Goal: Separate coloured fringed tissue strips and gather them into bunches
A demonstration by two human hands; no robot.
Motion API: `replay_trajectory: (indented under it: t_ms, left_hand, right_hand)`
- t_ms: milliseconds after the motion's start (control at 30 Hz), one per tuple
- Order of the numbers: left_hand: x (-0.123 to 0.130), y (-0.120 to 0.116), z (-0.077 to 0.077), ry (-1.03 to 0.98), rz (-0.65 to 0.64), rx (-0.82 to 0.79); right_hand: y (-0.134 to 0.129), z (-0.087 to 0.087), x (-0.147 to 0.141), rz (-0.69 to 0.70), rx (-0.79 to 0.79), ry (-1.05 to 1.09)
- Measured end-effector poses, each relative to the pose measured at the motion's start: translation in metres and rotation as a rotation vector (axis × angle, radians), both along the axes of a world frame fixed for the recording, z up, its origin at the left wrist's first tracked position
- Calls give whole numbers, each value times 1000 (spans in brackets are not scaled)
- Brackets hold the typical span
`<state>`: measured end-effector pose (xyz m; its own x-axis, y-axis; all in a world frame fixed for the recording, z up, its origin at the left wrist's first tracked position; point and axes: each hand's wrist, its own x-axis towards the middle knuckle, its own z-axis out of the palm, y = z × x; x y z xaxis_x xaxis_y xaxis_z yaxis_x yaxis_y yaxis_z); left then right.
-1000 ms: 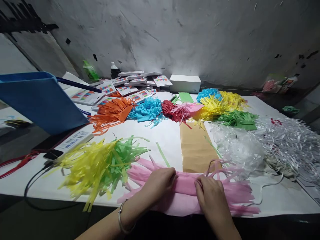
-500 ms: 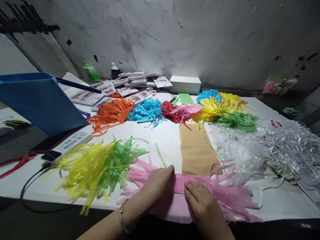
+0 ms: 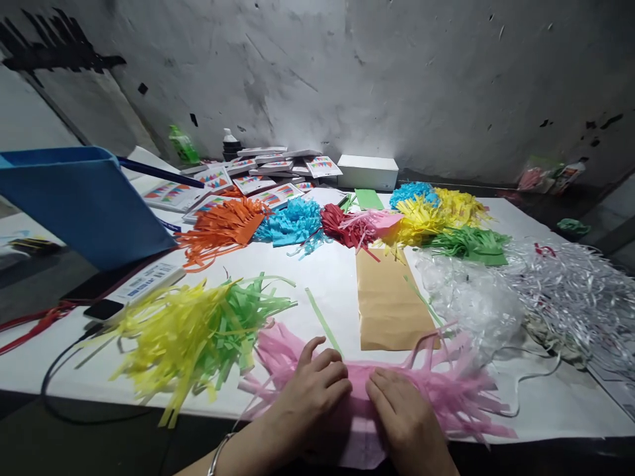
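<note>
A sheet of pink tissue paper (image 3: 361, 423) with fringed ends lies at the table's front edge, partly hanging over it. On its left half rests my left hand (image 3: 317, 390), fingers bent and spread apart, with the wrist in a silver bangle. My right hand (image 3: 404, 410) presses the pink paper's right half, its fingers held together and flat. Just behind the pink paper lies a brown paper piece (image 3: 391, 301). Left of my hands is a pile of yellow fringe (image 3: 173, 337) and green fringe (image 3: 238, 311).
Orange (image 3: 225, 228), blue, red, yellow and green tassels run across the table's middle. Printed packets (image 3: 213, 177) and a white box (image 3: 368, 172) stand behind. A blue holder (image 3: 84, 205) is at left, silvery strands (image 3: 570, 291) at right. A black cable hangs front left.
My left hand has opened its fingers and moved slightly down and left. My right hand stays on the pink paper, a little lower in view.
</note>
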<state>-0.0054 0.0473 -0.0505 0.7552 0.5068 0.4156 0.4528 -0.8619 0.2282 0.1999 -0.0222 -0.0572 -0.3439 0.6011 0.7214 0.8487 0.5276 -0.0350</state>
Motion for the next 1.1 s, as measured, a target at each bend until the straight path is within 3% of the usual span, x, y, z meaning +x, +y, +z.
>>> replay_trajectory:
  t_ms: [167,367,467,533,633,700,900,1100]
  left_hand:
    - [-10,-3,2,47,75,-150]
    - [14,3,22,305,388,-193]
    - [24,7,25,395,435,-174]
    - [25,8,25,416,429,-170]
    - [23,7,24,400,438,-163]
    - [20,6,22,314,438,-142]
    - [12,4,5,34,152,63]
    - [16,5,0,-28,39,31]
  right_hand:
    - [-11,-5,22,17,-229,41]
    - [3,-7,14,-383,-361,46]
    - [11,-2,9,-510,-347,-17]
    - [12,4,7,-452,-310,-3]
    - [11,6,3,-157,-264,46]
    - [11,4,2,-40,-243,40]
    - [12,4,-1,-43,-265,151]
    - [15,2,-18,-39,-198,58]
